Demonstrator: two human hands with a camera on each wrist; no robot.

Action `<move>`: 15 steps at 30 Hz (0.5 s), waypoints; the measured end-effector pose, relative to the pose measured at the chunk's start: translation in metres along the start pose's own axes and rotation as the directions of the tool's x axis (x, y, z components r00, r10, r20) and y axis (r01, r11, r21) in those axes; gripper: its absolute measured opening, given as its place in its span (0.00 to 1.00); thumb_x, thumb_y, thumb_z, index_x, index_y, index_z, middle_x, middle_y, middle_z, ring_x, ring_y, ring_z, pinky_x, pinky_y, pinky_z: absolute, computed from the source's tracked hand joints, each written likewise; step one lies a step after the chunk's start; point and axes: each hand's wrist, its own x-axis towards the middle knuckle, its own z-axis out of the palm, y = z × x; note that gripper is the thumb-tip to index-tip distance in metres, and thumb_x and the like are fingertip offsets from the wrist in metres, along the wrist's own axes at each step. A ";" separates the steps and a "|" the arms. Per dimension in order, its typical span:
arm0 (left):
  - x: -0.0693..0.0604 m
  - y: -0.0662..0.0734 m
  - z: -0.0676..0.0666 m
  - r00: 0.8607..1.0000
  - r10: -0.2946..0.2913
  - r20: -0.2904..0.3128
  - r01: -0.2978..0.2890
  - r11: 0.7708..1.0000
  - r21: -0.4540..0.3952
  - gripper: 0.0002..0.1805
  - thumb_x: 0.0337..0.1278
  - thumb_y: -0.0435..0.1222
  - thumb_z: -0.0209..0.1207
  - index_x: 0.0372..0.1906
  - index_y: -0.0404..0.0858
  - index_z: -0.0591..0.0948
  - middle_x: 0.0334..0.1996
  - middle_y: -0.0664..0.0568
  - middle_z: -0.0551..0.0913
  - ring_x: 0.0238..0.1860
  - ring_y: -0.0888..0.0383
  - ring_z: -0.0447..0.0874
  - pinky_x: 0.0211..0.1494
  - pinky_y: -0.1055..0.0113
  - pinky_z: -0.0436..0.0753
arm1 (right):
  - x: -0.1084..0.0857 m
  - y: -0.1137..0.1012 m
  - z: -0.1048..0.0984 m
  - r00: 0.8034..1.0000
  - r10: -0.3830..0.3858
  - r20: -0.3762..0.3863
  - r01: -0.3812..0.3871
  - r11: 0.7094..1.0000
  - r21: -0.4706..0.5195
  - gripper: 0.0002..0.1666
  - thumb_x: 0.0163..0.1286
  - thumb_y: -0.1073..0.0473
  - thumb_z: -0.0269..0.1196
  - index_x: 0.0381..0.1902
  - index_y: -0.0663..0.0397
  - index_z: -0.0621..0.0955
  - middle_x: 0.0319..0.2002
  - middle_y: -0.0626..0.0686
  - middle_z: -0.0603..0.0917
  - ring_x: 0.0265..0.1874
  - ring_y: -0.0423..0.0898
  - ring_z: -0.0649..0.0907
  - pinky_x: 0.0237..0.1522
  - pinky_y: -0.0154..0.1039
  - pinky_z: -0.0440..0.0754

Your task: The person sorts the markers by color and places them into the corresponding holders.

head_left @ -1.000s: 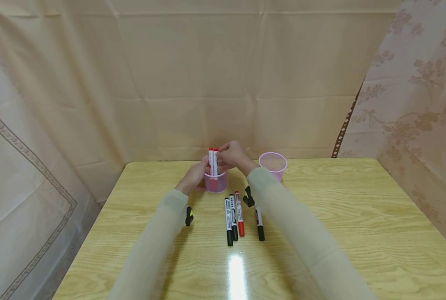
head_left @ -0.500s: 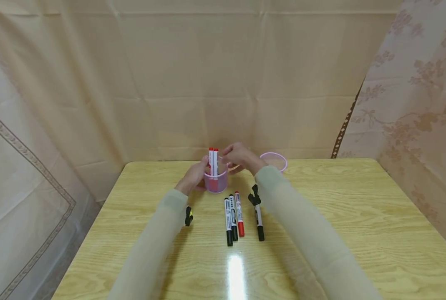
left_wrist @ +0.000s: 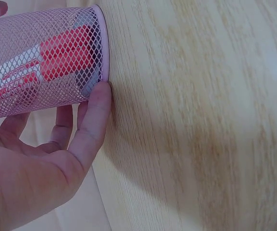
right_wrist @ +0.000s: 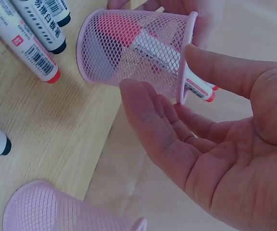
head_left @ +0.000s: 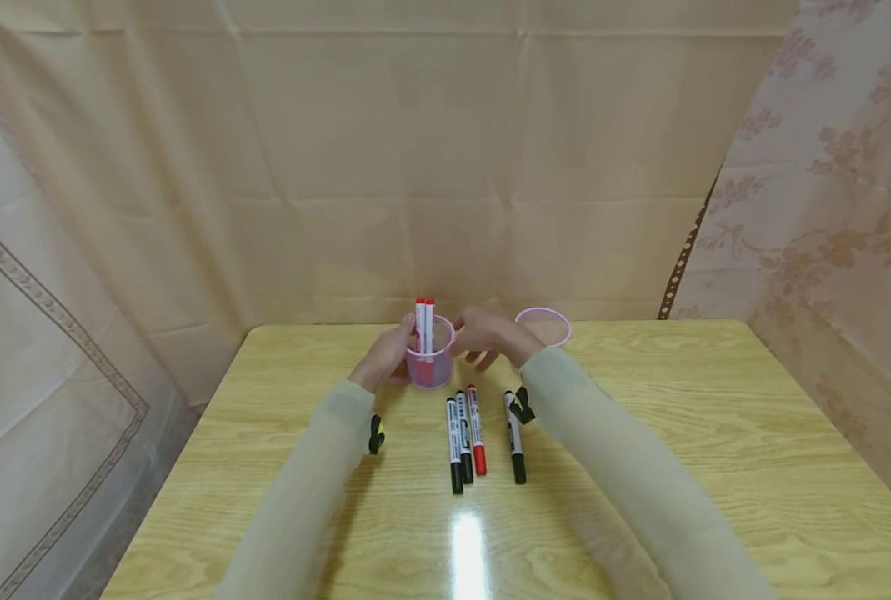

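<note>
A pink mesh pen cup (head_left: 430,372) stands near the table's back edge. Inside it are two red-and-white markers (head_left: 425,327), with their red caps down in the cup, as the right wrist view shows. My left hand (head_left: 385,357) holds the cup from its left side; in the left wrist view one fingertip lies against the base rim (left_wrist: 106,53). On the other side is my right hand (head_left: 488,332), thumb at the cup's upper rim and fingers (right_wrist: 145,113) spread along the mesh wall. It carries no marker. Whether its fingertips press on the mesh is hard to tell.
A second pink mesh cup (head_left: 544,327) stands to the right, partly behind my right forearm. In front lie two black markers (head_left: 456,442) beside a red marker (head_left: 477,429), and another black marker (head_left: 516,437) lies apart. A beige curtain (head_left: 385,167) hangs behind the table.
My right hand has come away from the tops of the red markers and moved down and right to the cup's right side. My left hand stays on the cup.
</note>
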 end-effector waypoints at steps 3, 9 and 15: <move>0.000 0.000 0.000 1.000 0.001 -0.003 -0.001 1.000 0.004 0.44 0.74 0.67 0.29 0.71 0.38 0.70 0.63 0.37 0.76 0.60 0.39 0.77 0.57 0.45 0.81 | -0.001 0.006 0.002 1.000 0.008 0.005 -0.008 0.999 -0.031 0.37 0.67 0.63 0.67 0.70 0.68 0.68 0.49 0.61 0.78 0.47 0.61 0.83 0.39 0.50 0.89; 0.000 0.000 0.000 1.000 -0.008 -0.019 0.008 1.000 0.011 0.43 0.75 0.66 0.30 0.69 0.37 0.73 0.62 0.38 0.77 0.58 0.40 0.78 0.56 0.45 0.82 | 0.003 0.025 0.015 0.997 0.066 0.030 -0.059 0.979 -0.196 0.36 0.68 0.61 0.68 0.69 0.69 0.69 0.45 0.60 0.80 0.42 0.56 0.83 0.37 0.46 0.89; 0.000 -0.002 0.001 1.000 -0.010 0.003 0.011 1.000 -0.014 0.45 0.74 0.67 0.30 0.69 0.35 0.73 0.62 0.38 0.78 0.58 0.40 0.79 0.56 0.46 0.82 | 0.007 0.042 0.023 0.995 0.094 0.036 -0.083 0.968 -0.238 0.32 0.67 0.61 0.69 0.65 0.70 0.74 0.41 0.60 0.81 0.38 0.56 0.86 0.39 0.47 0.89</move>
